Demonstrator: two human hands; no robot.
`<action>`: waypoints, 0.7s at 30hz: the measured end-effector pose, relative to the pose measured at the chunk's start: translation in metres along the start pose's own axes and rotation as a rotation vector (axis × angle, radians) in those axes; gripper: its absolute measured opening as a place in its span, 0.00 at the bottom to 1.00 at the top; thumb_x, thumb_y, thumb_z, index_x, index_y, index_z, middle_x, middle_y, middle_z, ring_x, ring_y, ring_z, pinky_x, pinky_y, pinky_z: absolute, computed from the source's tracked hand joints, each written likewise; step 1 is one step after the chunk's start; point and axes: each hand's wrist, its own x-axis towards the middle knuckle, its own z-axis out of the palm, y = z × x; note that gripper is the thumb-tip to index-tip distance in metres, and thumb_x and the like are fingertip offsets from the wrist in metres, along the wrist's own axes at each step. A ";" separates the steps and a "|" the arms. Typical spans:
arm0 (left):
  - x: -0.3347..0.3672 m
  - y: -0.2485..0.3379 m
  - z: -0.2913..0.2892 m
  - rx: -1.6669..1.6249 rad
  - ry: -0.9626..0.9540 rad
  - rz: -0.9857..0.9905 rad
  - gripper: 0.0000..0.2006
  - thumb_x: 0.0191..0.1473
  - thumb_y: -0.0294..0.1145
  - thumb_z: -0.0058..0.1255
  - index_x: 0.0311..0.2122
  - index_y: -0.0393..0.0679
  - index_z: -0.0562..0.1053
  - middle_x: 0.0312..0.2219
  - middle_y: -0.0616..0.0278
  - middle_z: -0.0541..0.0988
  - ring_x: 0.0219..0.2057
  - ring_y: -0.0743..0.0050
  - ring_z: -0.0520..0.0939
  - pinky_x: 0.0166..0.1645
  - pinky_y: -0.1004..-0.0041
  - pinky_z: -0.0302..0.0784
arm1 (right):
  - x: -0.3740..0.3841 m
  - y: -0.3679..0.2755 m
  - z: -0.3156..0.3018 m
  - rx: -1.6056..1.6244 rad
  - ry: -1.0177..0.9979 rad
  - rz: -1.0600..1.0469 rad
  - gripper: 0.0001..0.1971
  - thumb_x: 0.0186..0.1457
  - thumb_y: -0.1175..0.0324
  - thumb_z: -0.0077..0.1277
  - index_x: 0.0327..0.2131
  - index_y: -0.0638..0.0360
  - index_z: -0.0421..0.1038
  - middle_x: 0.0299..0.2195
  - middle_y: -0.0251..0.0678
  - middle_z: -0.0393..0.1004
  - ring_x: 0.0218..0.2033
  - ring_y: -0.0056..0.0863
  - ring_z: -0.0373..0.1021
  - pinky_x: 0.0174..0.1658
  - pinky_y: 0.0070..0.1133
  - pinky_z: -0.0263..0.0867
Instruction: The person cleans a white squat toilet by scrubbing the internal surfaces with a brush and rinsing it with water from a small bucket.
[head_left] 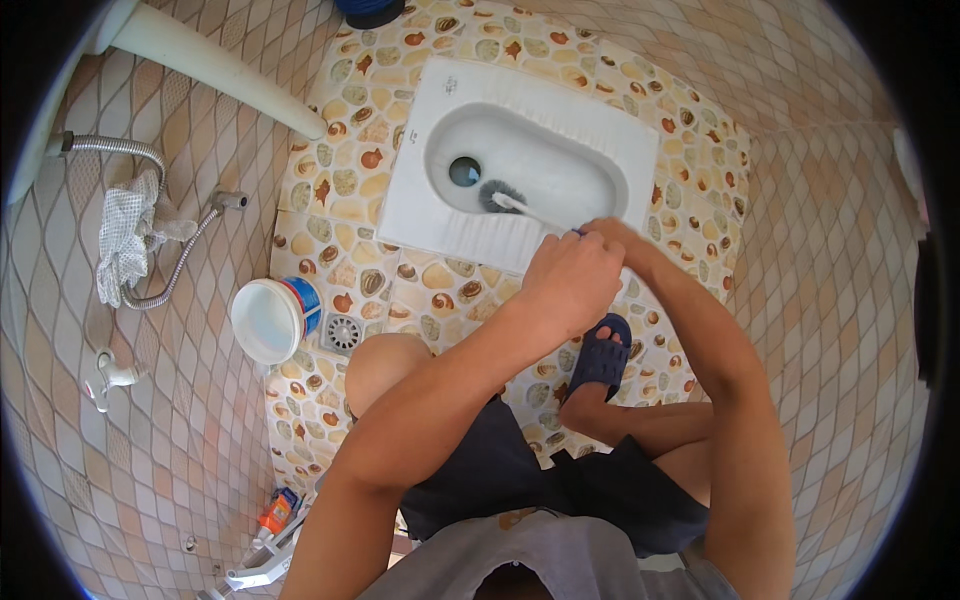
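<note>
A toilet brush (540, 214) with a white handle and dark grey bristles reaches down into a white squat toilet (455, 230). Its bristle head rests in the bowl, just right of the round drain opening. My left hand (573, 277) is closed around the handle's near end. Right beside it, slightly farther off, my right hand (612, 238) is closed at the same handle. The fingers of both hands are partly hidden, and the handle's end is covered by them. A bit of blue shows between the hands.
A white and blue bucket (268, 322) stands left, beside a floor drain (342, 334). A metal hose (178, 262) with a cloth (127, 235) and a tap (115, 376) are on the left wall. A white pipe (220, 75) slants to the floor. An orange bottle (277, 512) is lower left.
</note>
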 end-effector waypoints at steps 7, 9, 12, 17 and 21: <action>-0.010 0.004 -0.030 -0.104 0.275 0.015 0.11 0.52 0.34 0.53 0.38 0.38 0.72 0.31 0.50 0.77 0.35 0.47 0.79 0.39 0.57 0.75 | 0.040 -0.042 0.006 0.264 0.029 0.146 0.14 0.52 0.64 0.45 0.35 0.60 0.77 0.37 0.49 0.77 0.41 0.44 0.74 0.43 0.36 0.70; -0.011 0.003 -0.033 -0.138 0.275 -0.032 0.12 0.52 0.33 0.53 0.38 0.37 0.73 0.31 0.49 0.77 0.35 0.47 0.79 0.38 0.57 0.75 | 0.057 -0.060 0.010 0.324 0.044 0.137 0.14 0.52 0.64 0.45 0.35 0.60 0.77 0.37 0.49 0.77 0.41 0.44 0.74 0.43 0.36 0.70; 0.001 0.003 -0.030 -0.214 0.284 -0.067 0.14 0.52 0.33 0.53 0.41 0.36 0.74 0.32 0.47 0.78 0.35 0.46 0.79 0.38 0.57 0.75 | 0.056 -0.063 0.011 0.375 0.041 0.168 0.14 0.52 0.64 0.45 0.35 0.60 0.77 0.37 0.49 0.77 0.40 0.44 0.74 0.42 0.36 0.70; -0.002 -0.002 -0.032 -0.111 0.300 -0.081 0.14 0.51 0.32 0.53 0.41 0.34 0.74 0.33 0.46 0.79 0.34 0.43 0.79 0.37 0.56 0.74 | 0.070 -0.084 0.011 0.441 0.026 0.141 0.14 0.52 0.64 0.45 0.35 0.60 0.77 0.36 0.49 0.77 0.40 0.44 0.74 0.42 0.36 0.70; 0.003 0.012 -0.036 -0.230 0.228 -0.080 0.15 0.51 0.32 0.53 0.41 0.34 0.74 0.34 0.46 0.79 0.34 0.43 0.79 0.38 0.55 0.74 | 0.065 -0.078 0.013 0.478 0.047 0.189 0.14 0.52 0.64 0.45 0.35 0.60 0.77 0.36 0.49 0.78 0.39 0.44 0.74 0.42 0.35 0.70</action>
